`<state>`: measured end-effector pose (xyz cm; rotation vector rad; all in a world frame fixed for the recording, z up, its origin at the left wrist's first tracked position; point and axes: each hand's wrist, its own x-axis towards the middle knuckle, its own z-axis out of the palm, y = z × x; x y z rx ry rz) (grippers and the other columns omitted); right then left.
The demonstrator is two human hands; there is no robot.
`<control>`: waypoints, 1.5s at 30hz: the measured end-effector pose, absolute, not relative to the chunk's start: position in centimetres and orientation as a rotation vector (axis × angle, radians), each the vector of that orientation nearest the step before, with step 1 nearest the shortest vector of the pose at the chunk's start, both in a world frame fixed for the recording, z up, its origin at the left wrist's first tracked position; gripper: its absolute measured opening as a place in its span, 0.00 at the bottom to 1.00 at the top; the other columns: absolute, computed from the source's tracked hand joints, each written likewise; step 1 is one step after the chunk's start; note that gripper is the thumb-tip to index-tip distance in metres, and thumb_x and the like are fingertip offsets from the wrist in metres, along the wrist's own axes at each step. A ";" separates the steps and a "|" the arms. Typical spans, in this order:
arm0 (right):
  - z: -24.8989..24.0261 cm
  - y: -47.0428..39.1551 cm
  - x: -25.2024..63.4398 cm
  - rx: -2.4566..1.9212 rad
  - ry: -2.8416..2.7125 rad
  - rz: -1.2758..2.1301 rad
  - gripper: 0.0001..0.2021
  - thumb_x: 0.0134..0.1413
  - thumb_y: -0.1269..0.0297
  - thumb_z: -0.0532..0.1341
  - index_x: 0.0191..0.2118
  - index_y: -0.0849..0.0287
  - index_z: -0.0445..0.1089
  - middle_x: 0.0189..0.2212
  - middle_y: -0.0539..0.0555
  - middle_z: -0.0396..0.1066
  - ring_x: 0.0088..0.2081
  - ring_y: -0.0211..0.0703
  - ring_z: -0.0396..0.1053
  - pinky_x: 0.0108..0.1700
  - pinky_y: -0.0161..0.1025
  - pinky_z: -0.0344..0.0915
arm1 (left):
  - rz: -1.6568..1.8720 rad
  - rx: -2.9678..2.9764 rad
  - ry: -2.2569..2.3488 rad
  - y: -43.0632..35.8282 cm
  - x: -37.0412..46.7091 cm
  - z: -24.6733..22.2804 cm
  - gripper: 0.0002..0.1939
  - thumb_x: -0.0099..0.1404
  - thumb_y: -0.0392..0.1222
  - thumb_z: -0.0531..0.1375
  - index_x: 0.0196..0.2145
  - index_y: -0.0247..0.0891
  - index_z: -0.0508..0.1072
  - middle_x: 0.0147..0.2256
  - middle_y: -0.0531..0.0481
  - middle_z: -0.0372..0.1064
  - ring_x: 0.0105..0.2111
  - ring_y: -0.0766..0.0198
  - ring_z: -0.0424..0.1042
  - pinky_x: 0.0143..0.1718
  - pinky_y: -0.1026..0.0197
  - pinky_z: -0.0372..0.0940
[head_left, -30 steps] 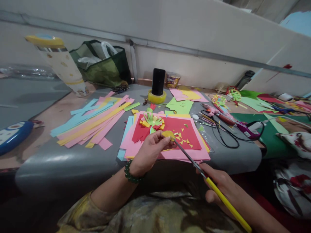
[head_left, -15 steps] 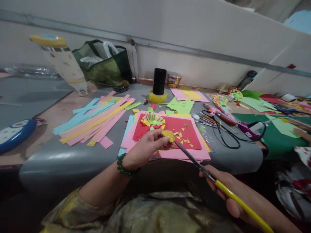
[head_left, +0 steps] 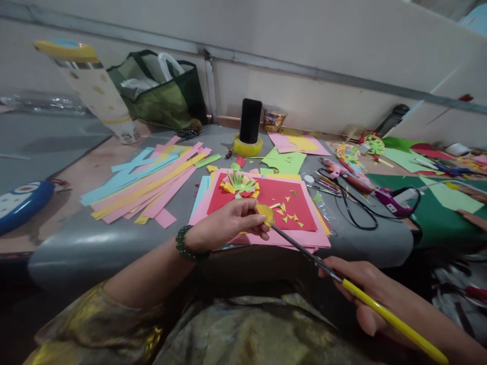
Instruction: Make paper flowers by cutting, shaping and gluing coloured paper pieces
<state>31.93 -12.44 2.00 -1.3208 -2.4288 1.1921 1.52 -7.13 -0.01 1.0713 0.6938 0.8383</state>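
Between thumb and fingers, my left hand (head_left: 243, 219) pinches a small rounded piece of yellow paper (head_left: 266, 214). My right hand (head_left: 359, 286) grips long scissors (head_left: 304, 251) with yellow handles, and their tips meet the lower edge of that yellow piece. Below lies a red paper sheet (head_left: 272, 190) on a stack of pink, blue and yellow sheets, with small triangular yellow scraps (head_left: 291, 217) scattered on it. A paper flower (head_left: 239, 183) of green and yellow strips with red bits rests on the red sheet's far left corner.
Coloured paper strips (head_left: 152, 185) fan out on the left. A phone (head_left: 250, 120) leans upright on a tape roll (head_left: 247, 147). A glue gun (head_left: 393, 200) with a black cord lies right, near a co-worker's hand (head_left: 472, 219). A bag (head_left: 163, 94) and tumbler (head_left: 89, 88) stand behind.
The scissor tips have moved slightly left onto the yellow piece, and the blades look more closed. My right hand has shifted a little right. The whole view has tilted slightly.
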 end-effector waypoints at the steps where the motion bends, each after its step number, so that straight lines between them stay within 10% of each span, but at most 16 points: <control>1: 2.2 -12.4 31.7 -1.324 -2.421 1.218 0.47 0.39 0.18 0.48 0.44 0.58 0.75 0.35 0.57 0.75 0.33 0.48 0.68 0.32 0.37 0.67 | 0.833 1.080 0.694 -7.1 1.5 0.0 0.19 0.53 0.52 0.73 0.26 0.35 0.73 0.26 0.49 0.76 0.28 0.64 0.77 0.33 0.65 0.69; 45: 2.6 -11.7 30.8 -1.464 -2.511 1.256 0.46 0.35 0.16 0.47 0.34 0.59 0.70 0.25 0.51 0.69 0.26 0.42 0.63 0.25 0.34 0.55 | 0.627 1.273 0.697 -6.8 0.6 0.0 0.21 0.58 0.58 0.69 0.30 0.35 0.73 0.29 0.51 0.75 0.31 0.64 0.77 0.37 0.62 0.69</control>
